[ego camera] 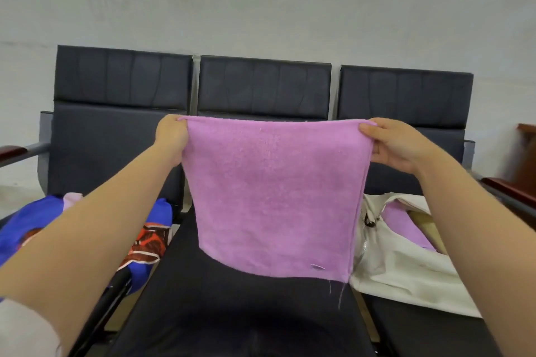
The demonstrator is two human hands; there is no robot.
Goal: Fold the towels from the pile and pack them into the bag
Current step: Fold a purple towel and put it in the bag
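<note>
Purple towel (272, 197) hangs in the air over the middle bench seat (232, 313). It looks soft, light and limp, so I judge the top corners the best hold. In the head view my left hand (171, 139) and right hand (397, 145) each pinch one corner, arms outstretched, top edge taut.

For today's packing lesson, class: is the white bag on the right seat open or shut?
Open. The bag lies with its mouth gaping, and a purple towel shows inside it.
</note>
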